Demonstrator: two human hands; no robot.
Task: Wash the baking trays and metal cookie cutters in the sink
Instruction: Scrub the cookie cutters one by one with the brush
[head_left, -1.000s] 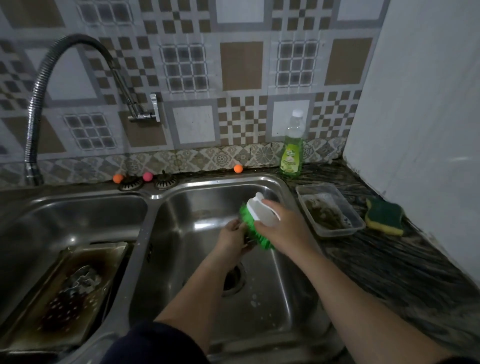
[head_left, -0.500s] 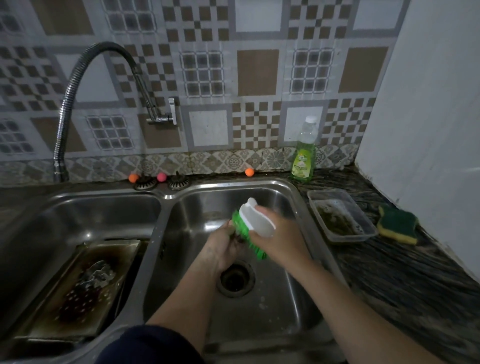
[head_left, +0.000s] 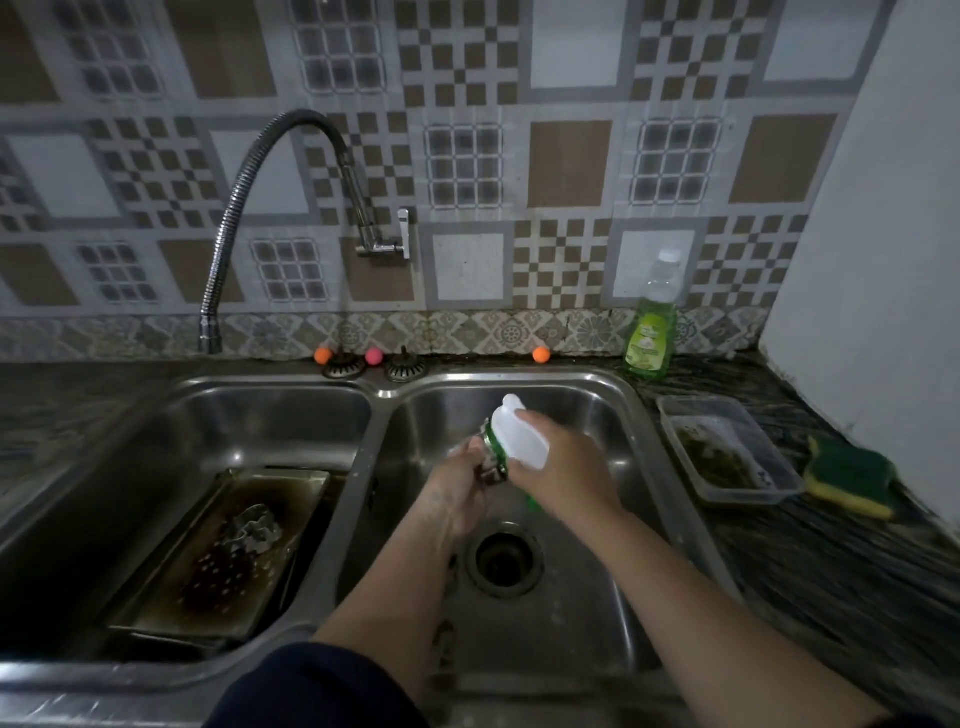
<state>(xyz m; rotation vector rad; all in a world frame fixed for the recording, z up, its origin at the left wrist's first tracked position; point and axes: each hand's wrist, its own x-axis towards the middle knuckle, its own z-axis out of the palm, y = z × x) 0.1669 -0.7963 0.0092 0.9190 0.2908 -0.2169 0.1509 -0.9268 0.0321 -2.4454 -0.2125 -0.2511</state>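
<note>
Over the right basin (head_left: 582, 410) my right hand (head_left: 563, 470) grips a scrub brush (head_left: 519, 436) with a white handle and green bristles. My left hand (head_left: 462, 486) holds a small dark metal cookie cutter (head_left: 491, 470) against the bristles; most of the cutter is hidden by my fingers. In the left basin (head_left: 260, 415) lies a stained, darkened baking tray (head_left: 280, 499) with a shiny metal cookie cutter (head_left: 254, 527) and soapy water spots on it.
A flexible tap (head_left: 244, 208) arches over the left basin. On the right counter stand a green dish-soap bottle (head_left: 652, 332), a clear plastic container (head_left: 727, 454) and a green-yellow sponge (head_left: 849, 483). A white wall (head_left: 872, 260) closes the right side. The drain (head_left: 504, 558) is under my hands.
The brush and both hands have shifted slightly left and up over the right basin while scrubbing. The view has tilted so more of the tap and wall shows.
</note>
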